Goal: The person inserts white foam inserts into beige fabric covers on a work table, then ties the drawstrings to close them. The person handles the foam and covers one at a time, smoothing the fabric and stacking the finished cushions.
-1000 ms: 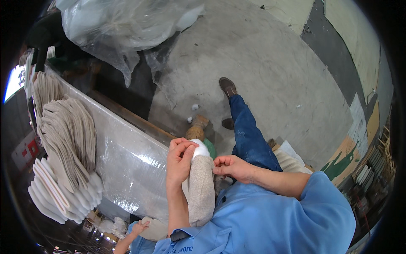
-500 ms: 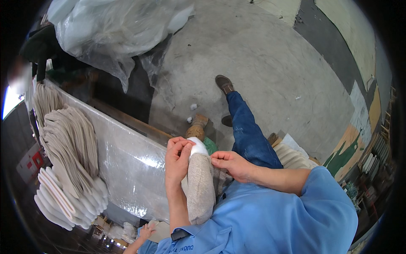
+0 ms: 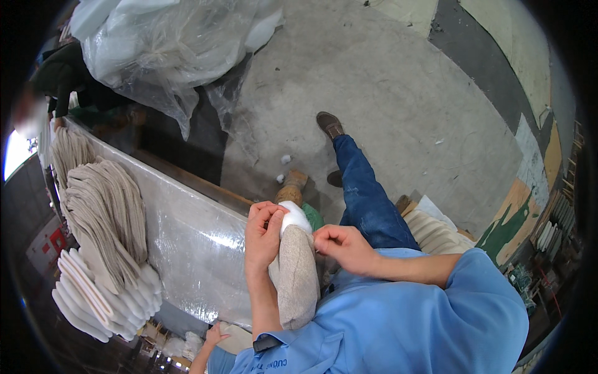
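Note:
My left hand [image 3: 264,235] is wrapped around the top of a beige fabric cover [image 3: 295,280] that stands upright against my chest. White stuffing [image 3: 294,215] bulges out of the cover's open top, and my left fingertips press on it. My right hand [image 3: 341,247] pinches the cover's upper right edge, just beside the stuffing. Both forearms rise from my blue shirt [image 3: 398,324].
A plastic-wrapped table [image 3: 193,243] runs along my left, with stacks of beige and white fabric pieces [image 3: 103,237] on it. Large clear plastic bags [image 3: 168,43] lie beyond it on the concrete floor [image 3: 398,93]. Another person's hand [image 3: 215,333] shows at the bottom.
The right hand has shifted slightly closer to the cover's top edge. The left hand keeps its grip, fingers pushing on the white stuffing.

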`<action>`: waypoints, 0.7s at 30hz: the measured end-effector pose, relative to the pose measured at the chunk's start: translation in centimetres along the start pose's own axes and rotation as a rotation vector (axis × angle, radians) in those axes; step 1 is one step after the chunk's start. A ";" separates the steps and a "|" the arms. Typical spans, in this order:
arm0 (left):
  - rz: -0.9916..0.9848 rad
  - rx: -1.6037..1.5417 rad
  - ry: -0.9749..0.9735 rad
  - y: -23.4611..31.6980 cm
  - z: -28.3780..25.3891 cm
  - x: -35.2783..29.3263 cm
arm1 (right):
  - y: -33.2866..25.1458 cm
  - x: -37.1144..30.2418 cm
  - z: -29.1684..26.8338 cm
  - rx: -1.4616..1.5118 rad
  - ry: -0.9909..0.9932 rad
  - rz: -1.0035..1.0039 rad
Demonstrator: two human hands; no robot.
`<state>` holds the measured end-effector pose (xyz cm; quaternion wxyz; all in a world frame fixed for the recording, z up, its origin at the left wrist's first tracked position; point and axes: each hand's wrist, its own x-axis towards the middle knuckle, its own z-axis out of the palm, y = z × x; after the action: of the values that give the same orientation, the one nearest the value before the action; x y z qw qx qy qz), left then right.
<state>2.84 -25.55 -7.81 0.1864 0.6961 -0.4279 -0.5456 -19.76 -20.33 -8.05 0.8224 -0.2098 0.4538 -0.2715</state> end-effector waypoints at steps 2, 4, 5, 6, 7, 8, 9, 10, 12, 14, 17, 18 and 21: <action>-0.009 -0.001 -0.001 -0.1 0.0 -0.1 | 0.4 0.7 -0.5 0.410 0.001 0.312; -0.014 -0.003 -0.007 -0.2 0.1 0.0 | 0.5 1.2 -1.0 0.419 -0.050 0.327; -0.014 -0.002 -0.010 -0.2 0.1 0.0 | 0.4 1.4 -1.2 0.425 -0.077 0.333; -0.015 -0.001 -0.013 -0.2 0.1 0.1 | 0.3 1.6 -1.3 0.414 -0.079 0.349; -0.012 -0.002 -0.014 0.0 0.1 0.2 | 0.2 1.8 -1.4 0.402 -0.082 0.365; -0.012 -0.002 -0.014 0.1 0.1 0.2 | 0.3 1.8 -1.4 0.391 -0.085 0.383; -0.011 -0.002 -0.014 0.1 0.1 0.2 | 0.5 1.9 -1.3 0.371 -0.052 0.357; -0.006 0.005 -0.013 0.1 0.2 0.1 | 0.9 2.0 -1.2 0.351 -0.019 0.332; 0.003 0.023 -0.012 0.2 0.3 0.0 | 1.1 2.3 -0.9 0.265 0.046 0.247; 0.005 0.036 -0.010 0.2 0.4 0.0 | 1.1 2.9 -0.7 0.129 0.110 0.129; -0.006 0.036 -0.006 0.4 0.6 0.0 | 0.7 3.6 -1.0 -0.110 0.097 -0.003; -0.012 0.033 -0.005 0.5 0.5 0.0 | 0.6 3.6 -1.1 -0.123 0.098 -0.001; 0.020 0.082 -0.008 0.5 0.4 -0.1 | 0.2 3.3 -1.1 -0.108 0.117 0.005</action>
<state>2.28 -25.66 -7.50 0.1614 0.6966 -0.4576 -0.5285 -19.17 -22.41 -10.78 0.7826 -0.2366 0.5156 -0.2564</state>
